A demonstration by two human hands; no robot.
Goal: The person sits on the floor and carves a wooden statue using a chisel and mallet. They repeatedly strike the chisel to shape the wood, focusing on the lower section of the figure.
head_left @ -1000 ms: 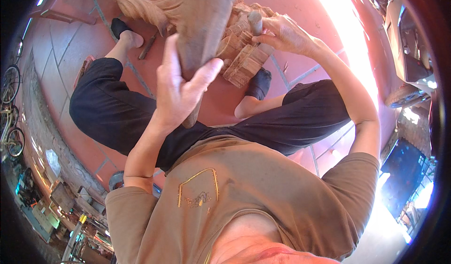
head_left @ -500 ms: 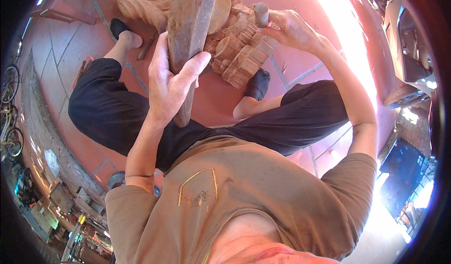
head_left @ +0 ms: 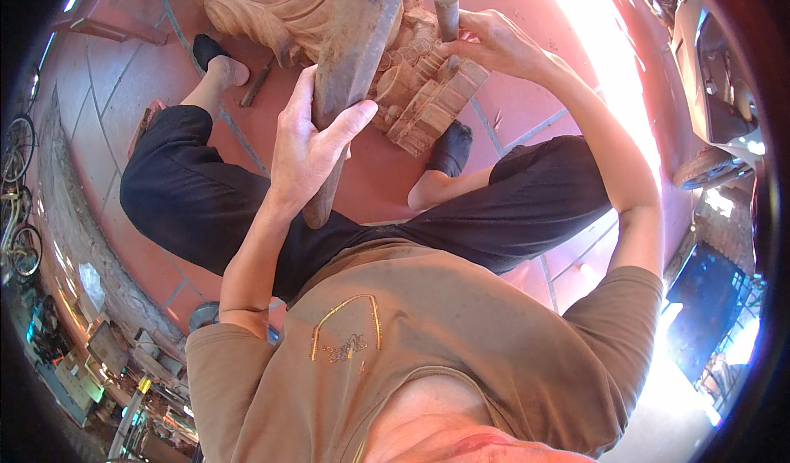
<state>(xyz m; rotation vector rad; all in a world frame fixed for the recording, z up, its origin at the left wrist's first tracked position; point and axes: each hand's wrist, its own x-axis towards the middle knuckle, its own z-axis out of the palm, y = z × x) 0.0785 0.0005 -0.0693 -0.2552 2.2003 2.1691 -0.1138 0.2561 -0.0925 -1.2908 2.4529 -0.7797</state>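
Note:
My left hand (head_left: 309,146) is closed round the narrow end of a long wooden mallet (head_left: 360,39), a flat bar that widens away from me past the top edge. My right hand (head_left: 502,45) grips a carving chisel (head_left: 447,17) by its round, greyish shaft; the blunt top stands up and the blade is hidden by fingers and wood. Beneath both lies a carved wooden statue (head_left: 267,6), with draped folds at left and a stepped, finely cut base (head_left: 432,105) at right. The mallet covers the statue's middle part, its broad end left of the chisel top.
A short dark rod (head_left: 256,84) lies on the red tiled floor (head_left: 374,187) near my left foot (head_left: 216,55). My right foot (head_left: 451,150) is beside the carved base. A wooden bench leg (head_left: 115,23) stands far left; a wheeled machine (head_left: 716,167) is at right.
The mallet's broad end has swung right, towards the chisel. The chisel and my right hand have shifted a little left and up, so more of the shaft shows. The statue stays put.

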